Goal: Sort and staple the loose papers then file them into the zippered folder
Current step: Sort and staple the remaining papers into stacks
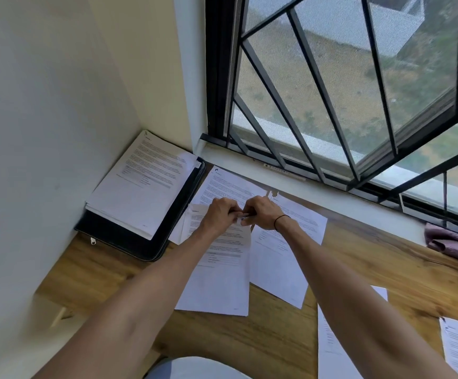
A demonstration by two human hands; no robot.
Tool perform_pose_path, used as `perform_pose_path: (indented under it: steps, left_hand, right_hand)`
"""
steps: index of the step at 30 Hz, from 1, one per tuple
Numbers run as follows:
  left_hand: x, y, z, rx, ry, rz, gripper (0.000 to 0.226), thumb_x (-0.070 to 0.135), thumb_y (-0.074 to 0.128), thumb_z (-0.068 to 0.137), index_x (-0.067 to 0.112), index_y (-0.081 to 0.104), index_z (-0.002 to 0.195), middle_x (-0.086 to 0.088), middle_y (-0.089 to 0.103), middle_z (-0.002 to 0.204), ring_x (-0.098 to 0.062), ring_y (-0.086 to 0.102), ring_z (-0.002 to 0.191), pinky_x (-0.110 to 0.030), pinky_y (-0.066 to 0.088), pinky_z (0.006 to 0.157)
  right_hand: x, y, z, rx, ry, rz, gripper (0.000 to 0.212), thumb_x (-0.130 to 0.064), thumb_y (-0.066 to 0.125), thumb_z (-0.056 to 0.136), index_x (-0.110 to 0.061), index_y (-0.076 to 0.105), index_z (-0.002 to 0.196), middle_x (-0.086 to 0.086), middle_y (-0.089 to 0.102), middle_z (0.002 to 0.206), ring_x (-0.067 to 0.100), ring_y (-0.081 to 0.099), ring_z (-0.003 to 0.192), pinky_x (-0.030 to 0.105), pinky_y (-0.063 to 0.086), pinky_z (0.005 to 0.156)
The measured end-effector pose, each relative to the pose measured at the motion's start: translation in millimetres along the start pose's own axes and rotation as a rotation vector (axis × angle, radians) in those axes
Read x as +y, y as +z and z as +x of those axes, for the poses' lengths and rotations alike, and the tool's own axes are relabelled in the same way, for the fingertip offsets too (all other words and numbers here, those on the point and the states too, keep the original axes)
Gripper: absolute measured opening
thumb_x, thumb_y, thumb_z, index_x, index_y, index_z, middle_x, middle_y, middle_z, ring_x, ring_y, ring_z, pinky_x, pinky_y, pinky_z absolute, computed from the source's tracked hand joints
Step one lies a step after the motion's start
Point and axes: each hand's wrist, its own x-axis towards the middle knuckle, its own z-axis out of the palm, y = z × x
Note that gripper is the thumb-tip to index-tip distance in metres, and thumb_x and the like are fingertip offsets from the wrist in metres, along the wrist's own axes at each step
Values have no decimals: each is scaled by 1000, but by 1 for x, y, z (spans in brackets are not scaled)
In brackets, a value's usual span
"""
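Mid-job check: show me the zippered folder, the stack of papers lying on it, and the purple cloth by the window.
zippered folder (129, 243): head view, bare black cover near its front edge.
stack of papers (140, 184): head view, middle of the top sheet.
purple cloth (452, 243): head view, centre of the crumpled fabric.

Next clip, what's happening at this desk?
A person sits at a wooden desk by a window. Both hands, left hand and right hand, meet over a sheet of paper, pinching something small at its top corner, too small to identify. A stack of papers already lies on the open zippered folder; other loose sheets remain spread around.
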Motion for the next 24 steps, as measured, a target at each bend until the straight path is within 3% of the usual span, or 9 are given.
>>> perform_pose_path:
  steps: [4,7,12,18,21,24]
  left_hand:
    - [-2,1,1,-25,-21,-10,7,18,76,90,11,79,91,-1,75,80,-13,72,74,-42,64,74]
    - [-3,-1,-1,-71,-48,-19,13,19,76,92,14,79,103,1,77,92,-10,72,85,-31,61,82]
    - [-8,0,-1,-9,-100,32,7,13,72,93,13,78,97,2,73,85,-13,69,83,-25,54,74]
    - [-9,1,2,29,-151,15,18,14,69,96,12,75,113,-5,75,107,-18,70,97,-33,59,87]
    - [-14,-2,-3,43,-168,3,28,13,67,97,13,69,126,-3,69,120,-17,66,104,-32,58,88]
    - [-24,-10,-11,69,-179,17,30,14,67,95,15,67,126,-2,65,122,-15,65,102,-26,53,84]
  right_hand:
    - [0,4,0,51,27,-17,25,-32,85,78,-24,61,80,1,68,85,22,61,79,35,45,64]
    - [0,6,0,47,29,-9,24,-32,85,80,-24,61,81,0,68,86,21,62,80,37,50,66]
    - [7,6,0,0,29,77,27,-32,84,82,-17,65,96,1,68,95,22,63,87,45,57,81]
    - [20,5,-8,208,102,401,29,-31,81,87,-15,64,103,-3,65,92,11,60,82,29,53,76]
    - [15,8,-10,218,117,456,34,-29,82,87,-14,61,109,-2,64,95,15,61,85,32,53,78]
    - [10,15,-8,215,181,490,44,-32,83,85,-14,58,117,1,63,105,18,62,94,31,50,80]
